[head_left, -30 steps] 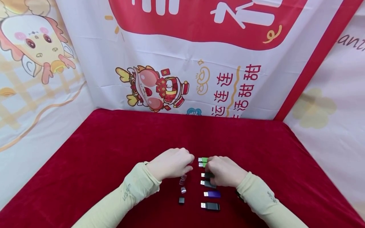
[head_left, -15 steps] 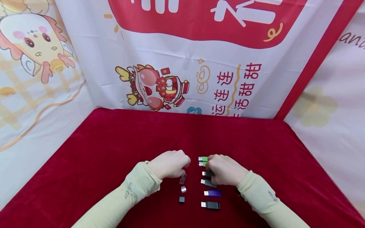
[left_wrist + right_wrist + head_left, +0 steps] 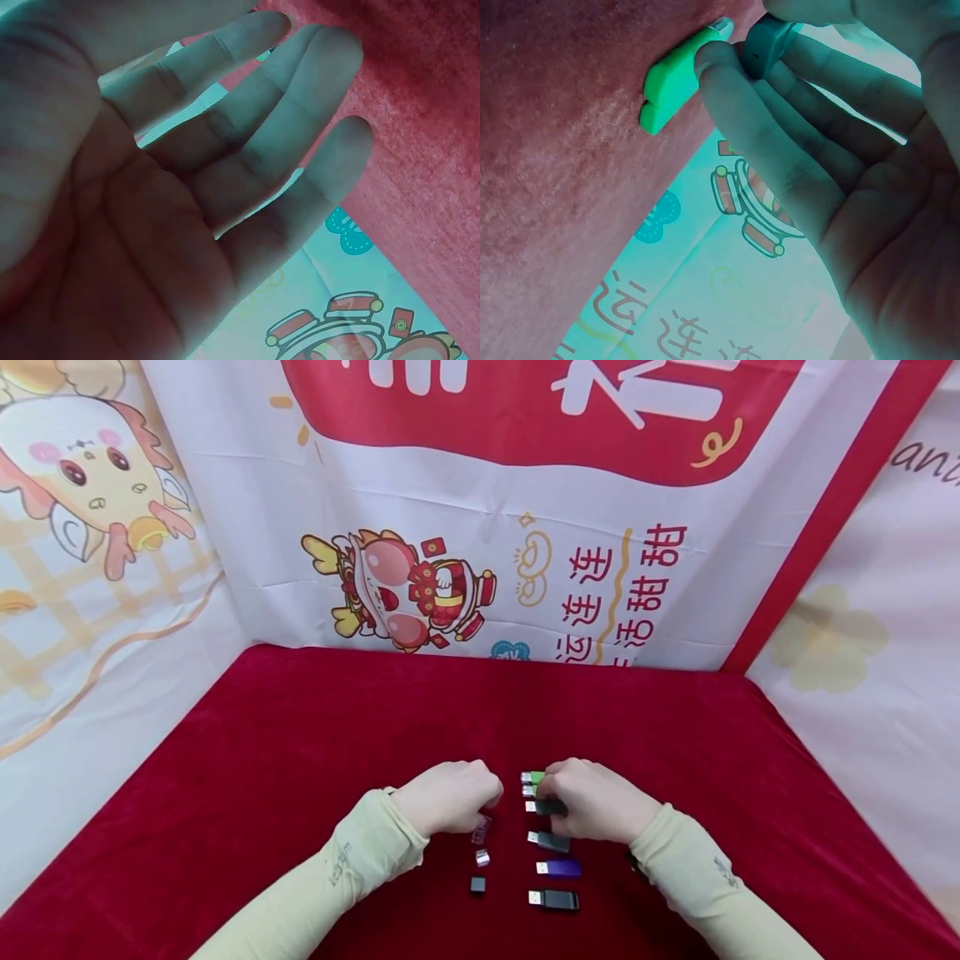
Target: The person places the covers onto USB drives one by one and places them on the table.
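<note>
My right hand [image 3: 596, 802] pinches a black USB flash drive [image 3: 769, 46] between thumb and fingers, its metal plug pointing left in the head view. Just beyond it lie two green USB flash drives [image 3: 679, 79] side by side on the cloth. The left hand [image 3: 452, 797] hovers over the near end of a column of caps. In the left wrist view its fingers [image 3: 322, 71] are loosely bent, and nothing shows between them. Clear caps [image 3: 482, 831] lie just below that hand, partly hidden by it.
Nearer the body on the right lie a grey flash drive [image 3: 552, 842], a purple one [image 3: 562, 868] and a black one [image 3: 558, 901]. On the left are a shiny clear cap [image 3: 482, 857] and a black cap [image 3: 477, 886]. Red cloth [image 3: 360, 718] covers the table; printed curtains stand behind.
My right hand has taken the black flash drive and shifted it slightly away from the body, closer to the green ones. The left hand has drawn back a little from the right one.
</note>
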`<state>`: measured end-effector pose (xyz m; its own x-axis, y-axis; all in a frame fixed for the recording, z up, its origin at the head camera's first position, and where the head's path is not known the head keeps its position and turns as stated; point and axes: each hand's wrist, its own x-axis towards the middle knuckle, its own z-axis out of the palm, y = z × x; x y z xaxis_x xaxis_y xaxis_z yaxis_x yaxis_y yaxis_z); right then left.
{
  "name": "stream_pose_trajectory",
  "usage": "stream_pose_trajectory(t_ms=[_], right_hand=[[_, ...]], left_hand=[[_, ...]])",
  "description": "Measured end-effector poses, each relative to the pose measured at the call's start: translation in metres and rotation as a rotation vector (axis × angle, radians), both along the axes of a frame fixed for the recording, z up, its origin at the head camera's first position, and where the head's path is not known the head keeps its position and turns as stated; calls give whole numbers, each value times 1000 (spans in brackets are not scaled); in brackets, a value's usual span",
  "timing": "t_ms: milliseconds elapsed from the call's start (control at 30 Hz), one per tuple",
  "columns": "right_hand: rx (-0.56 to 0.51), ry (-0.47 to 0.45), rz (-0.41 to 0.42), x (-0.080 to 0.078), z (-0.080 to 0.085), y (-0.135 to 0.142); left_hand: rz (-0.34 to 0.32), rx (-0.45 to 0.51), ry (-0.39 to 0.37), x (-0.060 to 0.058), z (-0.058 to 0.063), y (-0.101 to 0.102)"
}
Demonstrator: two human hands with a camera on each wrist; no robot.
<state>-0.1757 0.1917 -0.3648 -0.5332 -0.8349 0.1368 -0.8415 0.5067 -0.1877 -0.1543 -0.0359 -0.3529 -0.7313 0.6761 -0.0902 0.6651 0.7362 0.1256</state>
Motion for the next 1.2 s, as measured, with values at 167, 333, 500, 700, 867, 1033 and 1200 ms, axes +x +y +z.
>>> stream_pose_trajectory(t_ms=[167, 333, 500, 700, 867, 1033, 1200], right_hand=[[-23, 15, -19, 0, 10, 4], [-61, 65, -35, 0, 21, 9], [-67, 47, -47, 0, 28, 11], [-67, 51, -27, 0, 28, 9], [-71, 51, -27, 0, 28, 10], [-71, 43, -30, 0, 27, 10], [-70, 36, -33, 0, 26, 10]], left_hand=[[-35, 2, 40, 0, -3, 2], [-58, -4, 85, 1, -7, 4], [-52, -23, 96, 3, -8, 4], [-39, -40, 99, 3, -10, 4], [-29, -43, 94, 3, -10, 5], [-22, -50, 107, 2, -11, 6], [-23, -49, 125, 2, -12, 6]])
